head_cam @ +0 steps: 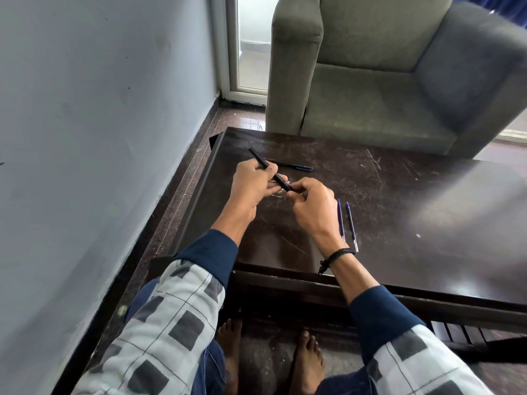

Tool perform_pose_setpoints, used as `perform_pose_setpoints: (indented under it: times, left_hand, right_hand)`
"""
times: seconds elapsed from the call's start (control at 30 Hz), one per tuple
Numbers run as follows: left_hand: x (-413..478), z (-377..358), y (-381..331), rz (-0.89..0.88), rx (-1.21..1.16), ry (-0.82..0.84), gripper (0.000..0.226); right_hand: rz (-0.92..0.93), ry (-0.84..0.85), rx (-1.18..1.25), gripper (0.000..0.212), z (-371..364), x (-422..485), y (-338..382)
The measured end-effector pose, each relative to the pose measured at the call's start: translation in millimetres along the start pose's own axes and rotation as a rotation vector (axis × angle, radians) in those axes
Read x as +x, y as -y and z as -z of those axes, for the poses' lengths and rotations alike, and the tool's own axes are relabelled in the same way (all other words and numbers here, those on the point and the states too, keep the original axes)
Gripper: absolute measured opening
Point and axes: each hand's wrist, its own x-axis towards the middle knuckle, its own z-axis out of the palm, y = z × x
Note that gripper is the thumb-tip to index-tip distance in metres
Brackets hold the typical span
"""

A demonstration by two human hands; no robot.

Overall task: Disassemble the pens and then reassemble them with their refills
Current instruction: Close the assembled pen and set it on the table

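left hand (252,182) grips black pen (258,158) barrel, right hand (312,208) pinches its tip end — best twist straight, keeping parts over counter (413,209)

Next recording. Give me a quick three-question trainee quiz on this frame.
1. True or false: the left hand and right hand both hold the black pen.
2. How many refills lie on the table?
3. The other pen lies: A) on the table beyond the hands, B) under the refills, C) in the right hand.
Key: 1 true; 2 two; 3 A.
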Motion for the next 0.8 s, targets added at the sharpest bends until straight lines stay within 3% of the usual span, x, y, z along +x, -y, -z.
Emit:
perform_pose_setpoints:
  times: [0.37, 0.5, 0.7, 0.8]
  left_hand:
    - [2.5, -0.5, 2.3, -0.009, -0.067, 0.01, 0.005]
    - [13.9, 13.2, -3.6, -0.033, -0.079, -0.09, 0.013]
    - [36.8, 28.0, -0.1, -0.167, 0.354, -0.077, 0.021]
    - [53.1, 29.5, 1.6, -0.152, 0.554, -0.04, 0.013]
  right_hand:
    - [0.007, 0.041, -0.08, 0.003, 6.3, 4.9, 2.6]
    - [0.025, -0.016, -0.115, 0.004, 16.2, 11.8, -2.7]
    - [0.025, -0.072, -0.215, 0.011, 23.3, 24.9, -23.5]
    - [0.021, -0.083, -0.212, 0.01, 19.5, 39.4, -29.0]
